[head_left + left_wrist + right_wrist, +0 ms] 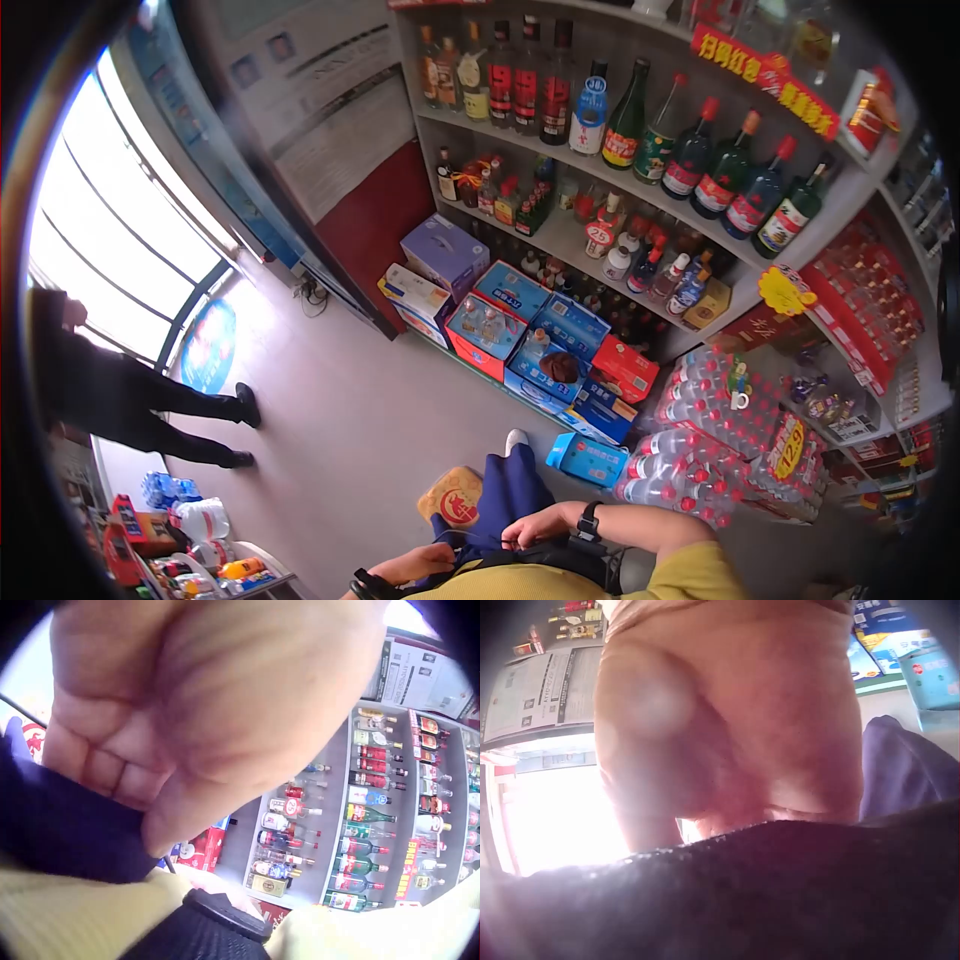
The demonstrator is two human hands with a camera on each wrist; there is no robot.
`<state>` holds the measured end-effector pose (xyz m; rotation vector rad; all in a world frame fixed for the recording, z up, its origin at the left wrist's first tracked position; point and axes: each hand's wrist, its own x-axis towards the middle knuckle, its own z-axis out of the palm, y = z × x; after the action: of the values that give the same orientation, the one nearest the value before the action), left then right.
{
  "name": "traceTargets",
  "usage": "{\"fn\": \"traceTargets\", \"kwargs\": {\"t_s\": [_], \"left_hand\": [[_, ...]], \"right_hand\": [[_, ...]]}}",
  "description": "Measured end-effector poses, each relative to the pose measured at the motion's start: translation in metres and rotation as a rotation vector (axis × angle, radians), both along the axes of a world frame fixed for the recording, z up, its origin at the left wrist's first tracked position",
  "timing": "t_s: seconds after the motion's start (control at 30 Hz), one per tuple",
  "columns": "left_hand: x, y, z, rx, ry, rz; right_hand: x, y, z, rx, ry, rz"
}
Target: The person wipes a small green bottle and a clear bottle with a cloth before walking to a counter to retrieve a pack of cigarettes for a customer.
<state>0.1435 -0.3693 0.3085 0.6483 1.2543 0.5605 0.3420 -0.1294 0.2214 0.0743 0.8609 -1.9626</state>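
Observation:
The wearer's left hand [424, 563] is held low over the lap with its fingers curled in. Near its thumb tip in the left wrist view, a thin black cord [169, 864] shows against the yellow shirt. The right hand [538, 527] is at the waist in the head view, fingers bent down and pinching the cord between the two hands. Dark blue trousers [515, 485] lie just beyond both hands, and black cloth [560, 560] sits at the waist below the right one. Dark cloth hides the right fingertips in the right wrist view.
Shelves of bottles [620, 135] rise ahead. Drink cartons [560, 330] and a light blue box [588, 460] stand along their foot, with shrink-wrapped bottles [680, 470] at the right. A person in dark clothes [110, 385] stands by the bright doorway, left. A goods rack [215, 560] is lower left.

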Motion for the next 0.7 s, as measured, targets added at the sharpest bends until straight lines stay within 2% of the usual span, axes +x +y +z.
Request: {"fn": "traceTargets", "kwargs": {"t_s": [0.1, 0.13, 0.3, 0.4, 0.47, 0.63, 0.7], "left_hand": [[-0.024, 0.052, -0.006, 0.05, -0.097, -0.09], [-0.032, 0.071, -0.009, 0.057, -0.007, -0.232], [-0.059, 0.151, -0.029, 0.12, -0.018, -0.409], [-0.076, 0.192, -0.043, 0.158, -0.114, -0.503], [-0.093, 0.22, -0.046, 0.128, -0.07, -0.695], [-0.146, 0.268, -0.078, 0.167, -0.199, -0.822], [-0.165, 0.3, -0.091, 0.211, -0.289, -0.848]], "right_hand": [[-0.025, 0.04, 0.001, -0.018, 0.052, 0.058], [-0.026, 0.051, -0.004, -0.019, 0.044, 0.067], [-0.034, 0.096, -0.021, 0.022, 0.003, 0.06], [-0.043, 0.11, -0.025, 0.046, 0.047, -0.008], [-0.05, 0.117, -0.027, 0.043, 0.016, -0.058], [-0.074, 0.113, -0.047, 0.017, -0.103, -0.192], [-0.075, 0.097, -0.075, 0.214, 0.009, -0.38]]}}
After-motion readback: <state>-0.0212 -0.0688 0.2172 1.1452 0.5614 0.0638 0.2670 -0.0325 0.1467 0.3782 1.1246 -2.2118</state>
